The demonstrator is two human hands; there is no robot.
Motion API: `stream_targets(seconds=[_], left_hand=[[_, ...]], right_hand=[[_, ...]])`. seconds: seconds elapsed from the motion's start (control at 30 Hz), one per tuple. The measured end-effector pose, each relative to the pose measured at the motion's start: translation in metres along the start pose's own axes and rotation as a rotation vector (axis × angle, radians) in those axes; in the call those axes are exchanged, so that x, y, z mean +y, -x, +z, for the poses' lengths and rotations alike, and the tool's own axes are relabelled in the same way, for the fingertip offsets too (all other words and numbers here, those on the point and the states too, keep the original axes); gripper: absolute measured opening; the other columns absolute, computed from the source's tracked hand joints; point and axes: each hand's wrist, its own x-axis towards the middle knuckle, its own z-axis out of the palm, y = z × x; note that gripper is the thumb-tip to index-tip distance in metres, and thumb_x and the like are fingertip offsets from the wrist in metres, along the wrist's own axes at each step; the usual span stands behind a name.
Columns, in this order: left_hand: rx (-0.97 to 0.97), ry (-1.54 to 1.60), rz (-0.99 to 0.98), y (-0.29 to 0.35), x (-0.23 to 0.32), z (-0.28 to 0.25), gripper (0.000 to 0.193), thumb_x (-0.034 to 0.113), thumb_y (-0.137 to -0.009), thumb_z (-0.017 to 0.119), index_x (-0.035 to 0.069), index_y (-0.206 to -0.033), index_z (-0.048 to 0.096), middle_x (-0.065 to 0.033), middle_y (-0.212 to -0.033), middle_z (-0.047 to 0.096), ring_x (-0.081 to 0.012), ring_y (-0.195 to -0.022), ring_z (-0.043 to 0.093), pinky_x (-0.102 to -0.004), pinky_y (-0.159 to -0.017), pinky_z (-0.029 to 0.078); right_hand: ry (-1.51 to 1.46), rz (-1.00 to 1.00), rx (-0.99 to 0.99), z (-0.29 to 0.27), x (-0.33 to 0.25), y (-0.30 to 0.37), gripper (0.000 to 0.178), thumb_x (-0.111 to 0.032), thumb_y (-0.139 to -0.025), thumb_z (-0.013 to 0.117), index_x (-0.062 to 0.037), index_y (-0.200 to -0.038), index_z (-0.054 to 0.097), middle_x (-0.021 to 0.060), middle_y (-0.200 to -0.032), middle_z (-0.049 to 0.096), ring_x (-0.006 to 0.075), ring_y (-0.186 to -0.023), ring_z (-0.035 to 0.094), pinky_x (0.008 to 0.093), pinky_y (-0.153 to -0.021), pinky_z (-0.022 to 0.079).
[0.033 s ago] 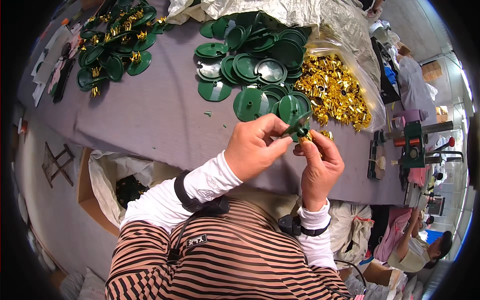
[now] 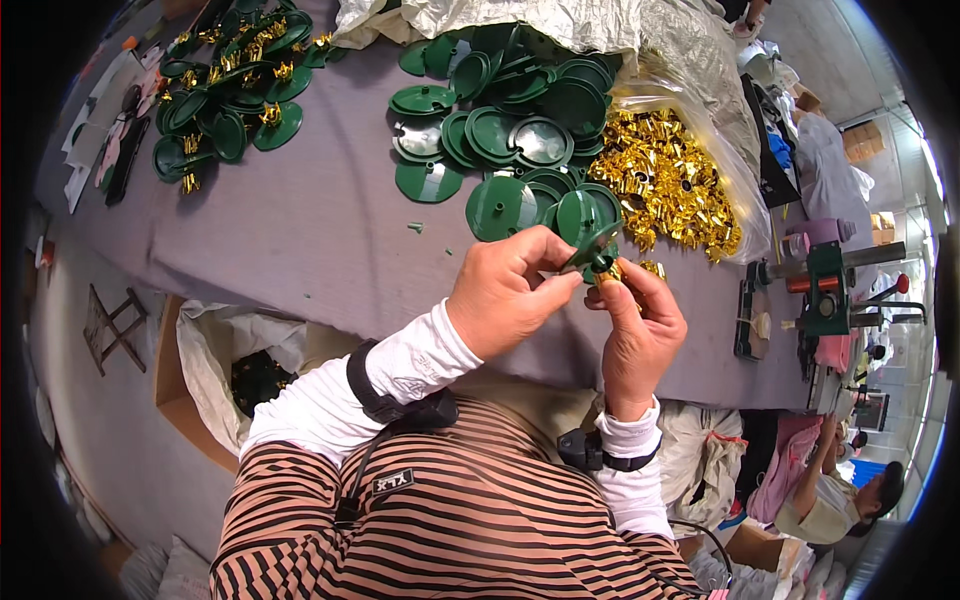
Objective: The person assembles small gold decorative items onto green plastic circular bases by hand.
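Head view shows your hands barely shifted from before, your left hand (image 2: 510, 290) with fingers pinched on the rim of a tilted green disc (image 2: 600, 243) above the desk (image 2: 350, 250), its long axis rising rightward, its stub toward the gold foil clip (image 2: 612, 273) gripped between your right hand's (image 2: 645, 330) fingertips.

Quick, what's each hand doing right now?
Left hand: closed, holding a green disc.
Right hand: closed, holding a gold piece.
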Motion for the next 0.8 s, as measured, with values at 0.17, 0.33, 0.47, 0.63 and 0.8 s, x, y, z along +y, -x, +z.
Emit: stream_targets(seconds=[0.17, 0.33, 0.47, 0.63, 0.8], left_hand=[[-0.046, -0.113, 0.010, 0.000, 0.001, -0.010, 0.021, 0.002, -0.080, 0.067, 0.002, -0.101, 0.066, -0.0068, -0.088, 0.070, -0.0086, -0.070, 0.064, -0.0226, -0.061, 0.052], [-0.022, -0.184, 0.182, 0.005, -0.001, -0.011, 0.020, 0.004, -0.075, 0.065, 0.001, -0.095, 0.065, -0.0123, -0.079, 0.066, -0.0254, -0.066, 0.065, -0.0312, -0.059, 0.052], [0.006, -0.215, 0.136, 0.001, -0.012, -0.023, 0.020, 0.005, -0.079, 0.069, 0.000, -0.098, 0.066, -0.0079, -0.085, 0.069, -0.0087, -0.066, 0.064, -0.0237, -0.058, 0.051], [0.411, -0.198, 0.045, -0.048, -0.007, -0.115, 0.020, 0.009, -0.081, 0.071, -0.001, -0.098, 0.064, -0.0021, -0.086, 0.066, -0.0081, -0.076, 0.059, -0.0229, -0.067, 0.050], [0.790, -0.750, 0.355, -0.092, 0.017, -0.232, 0.033, 0.013, -0.080, 0.074, 0.001, -0.108, 0.064, -0.0061, -0.101, 0.067, -0.0112, -0.077, 0.062, -0.0240, -0.068, 0.050]], right_hand=[[0.551, -0.461, -0.072, -0.002, -0.002, -0.004, 0.025, 0.001, -0.075, 0.077, 0.0029, -0.099, 0.068, 0.0095, -0.090, 0.066, 0.0120, -0.073, 0.062, 0.0243, -0.064, 0.051], [0.378, -0.074, -0.041, 0.012, -0.009, 0.000, 0.020, -0.001, -0.081, 0.073, 0.0031, -0.099, 0.068, 0.0081, -0.092, 0.067, 0.0120, -0.068, 0.063, 0.0234, -0.060, 0.052], [0.070, 0.215, -0.114, 0.014, 0.006, -0.012, 0.021, -0.005, -0.085, 0.069, 0.0031, -0.104, 0.066, 0.0082, -0.090, 0.068, 0.0117, -0.065, 0.063, 0.0231, -0.058, 0.052], [-0.158, 0.346, -0.055, 0.002, 0.017, -0.028, 0.022, -0.016, -0.093, 0.060, 0.0009, -0.108, 0.063, 0.0071, -0.083, 0.066, 0.0100, -0.058, 0.053, 0.0203, -0.048, 0.044], [-0.504, 0.386, -0.178, -0.005, 0.014, -0.033, 0.037, 0.000, -0.092, 0.049, 0.0022, -0.129, 0.046, 0.0086, -0.112, 0.052, 0.0155, -0.091, 0.054, 0.0257, -0.078, 0.047]])
